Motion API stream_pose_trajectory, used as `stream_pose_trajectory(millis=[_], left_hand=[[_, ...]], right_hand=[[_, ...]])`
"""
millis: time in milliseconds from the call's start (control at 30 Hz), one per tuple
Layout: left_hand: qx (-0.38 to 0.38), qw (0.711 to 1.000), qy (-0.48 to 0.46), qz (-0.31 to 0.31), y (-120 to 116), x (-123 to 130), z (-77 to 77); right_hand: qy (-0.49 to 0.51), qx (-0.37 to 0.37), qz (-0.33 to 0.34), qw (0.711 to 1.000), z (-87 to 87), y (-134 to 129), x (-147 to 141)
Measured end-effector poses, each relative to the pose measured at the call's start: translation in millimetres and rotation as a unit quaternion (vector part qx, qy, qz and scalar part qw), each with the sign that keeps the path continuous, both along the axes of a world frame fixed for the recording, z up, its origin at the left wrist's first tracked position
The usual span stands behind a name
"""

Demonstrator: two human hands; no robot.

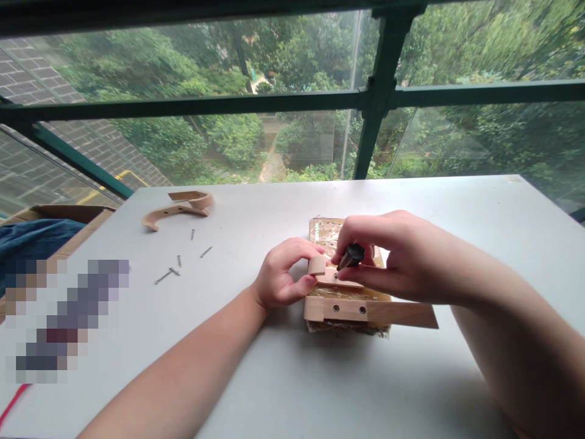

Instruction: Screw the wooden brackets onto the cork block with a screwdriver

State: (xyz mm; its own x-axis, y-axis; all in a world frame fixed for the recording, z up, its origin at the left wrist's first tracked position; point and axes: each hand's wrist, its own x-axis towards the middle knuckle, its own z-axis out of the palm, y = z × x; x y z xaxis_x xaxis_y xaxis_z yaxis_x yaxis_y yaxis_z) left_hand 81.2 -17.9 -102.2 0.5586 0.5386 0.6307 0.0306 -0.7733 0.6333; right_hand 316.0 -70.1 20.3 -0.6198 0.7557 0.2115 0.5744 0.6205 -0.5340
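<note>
My left hand [282,274] pinches the curved end of a wooden hook piece [317,266], thumb at the near side. My right hand [393,253] grips a short, dark-handled screwdriver [353,253], tilted, its lower end at a screw [336,276] in that same piece. Fingers partly cover the tip. The piece lies on a block wrapped in clear plastic [320,227]. Nearer to me, a second wooden hook piece [397,313] rests across the block, with two screw heads in its holes and its pointed end sticking out to the right.
Two more curved wooden pieces [176,211] lie at the table's back left. Several loose screws [179,261] are scattered in front of them. A pixelated object [73,317] is at the left edge, beside a cardboard box [86,213] with blue cloth. Windows stand behind the white table [256,390].
</note>
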Motion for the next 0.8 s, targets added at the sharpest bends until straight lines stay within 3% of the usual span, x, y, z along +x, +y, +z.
stream_pose_trajectory(millis=[333, 567, 800], left_hand=[[-0.007, 1.0, -0.002, 0.001, 0.4, -0.3, -2.0], [0.003, 1.0, 0.002, 0.009, 1.2, 0.3, -1.4], [0.009, 1.0, 0.001, 0.007, 1.3, -0.6, -2.5]], right_hand=[[0.018, -0.009, -0.017, 1.0, -6.9, 2.3, -5.4], [0.048, -0.042, 0.054, 0.996, -9.2, 1.1, -8.4], [0.028, -0.078, 0.061, 0.995, -0.2, -4.3, -2.3]])
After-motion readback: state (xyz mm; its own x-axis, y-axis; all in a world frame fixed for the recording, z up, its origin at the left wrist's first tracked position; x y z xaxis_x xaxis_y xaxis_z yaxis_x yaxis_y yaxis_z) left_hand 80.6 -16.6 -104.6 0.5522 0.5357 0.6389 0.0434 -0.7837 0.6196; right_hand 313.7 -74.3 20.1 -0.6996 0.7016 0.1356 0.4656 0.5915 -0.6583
